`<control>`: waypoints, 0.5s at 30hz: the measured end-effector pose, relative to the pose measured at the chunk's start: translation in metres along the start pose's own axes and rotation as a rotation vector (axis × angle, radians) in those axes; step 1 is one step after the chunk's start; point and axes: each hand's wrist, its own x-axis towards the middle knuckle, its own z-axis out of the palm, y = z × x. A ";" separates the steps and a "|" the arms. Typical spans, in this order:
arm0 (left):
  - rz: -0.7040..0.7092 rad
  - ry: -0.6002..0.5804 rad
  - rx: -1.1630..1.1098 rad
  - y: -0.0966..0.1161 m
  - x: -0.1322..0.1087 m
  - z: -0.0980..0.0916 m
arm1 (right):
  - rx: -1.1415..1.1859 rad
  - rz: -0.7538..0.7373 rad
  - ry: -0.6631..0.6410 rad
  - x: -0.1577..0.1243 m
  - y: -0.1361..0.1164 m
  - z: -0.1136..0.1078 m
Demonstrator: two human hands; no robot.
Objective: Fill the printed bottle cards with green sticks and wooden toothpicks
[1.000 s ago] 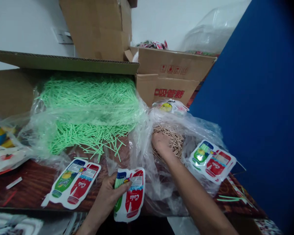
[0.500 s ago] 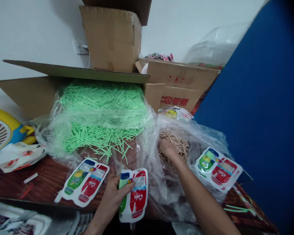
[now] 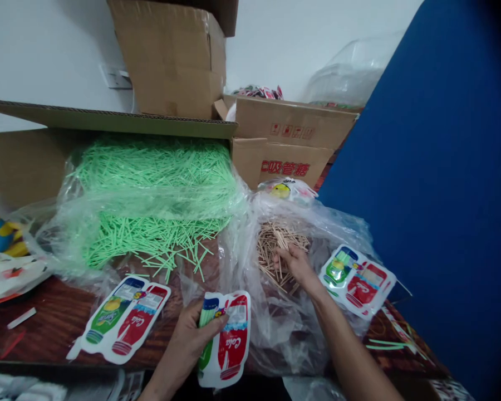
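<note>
My left hand [image 3: 187, 334] grips a printed pouch [image 3: 235, 348] by its green side, thumb across the front. The pouch has a green soda bottle and a red Cola bottle on it, and pale green sticks show inside its green half. My right hand [image 3: 295, 265] is over a heap of thin brown sticks [image 3: 268, 250] lying on clear plastic. Its fingers are closed on a few brown sticks [image 3: 282, 239] that point up and away. Similar pouches lie on both sides: a left pouch [image 3: 123, 320] and a right pouch [image 3: 365, 287].
Bright green sticks [image 3: 158, 167] spill from a plastic-lined open carton [image 3: 108, 118] onto the dark wooden table [image 3: 45, 334]. Behind stand a carton with red lettering [image 3: 288, 150] and a taller carton [image 3: 171, 61]. A blue panel [image 3: 421, 167] borders the right side.
My right hand has come up from inside the brown heap and now has a few brown sticks between its fingers. My left hand keeps hold of the pouch. The view has shifted slightly right.
</note>
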 end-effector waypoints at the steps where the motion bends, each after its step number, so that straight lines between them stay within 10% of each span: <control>1: -0.004 -0.003 -0.002 0.001 0.000 0.003 | 0.039 0.002 0.015 -0.005 0.000 -0.001; 9: -0.008 -0.020 0.016 0.008 -0.005 0.019 | 0.262 -0.249 0.187 -0.036 -0.022 -0.009; 15: -0.002 -0.022 0.032 -0.001 -0.004 0.014 | 0.348 -0.056 0.055 -0.052 0.014 0.022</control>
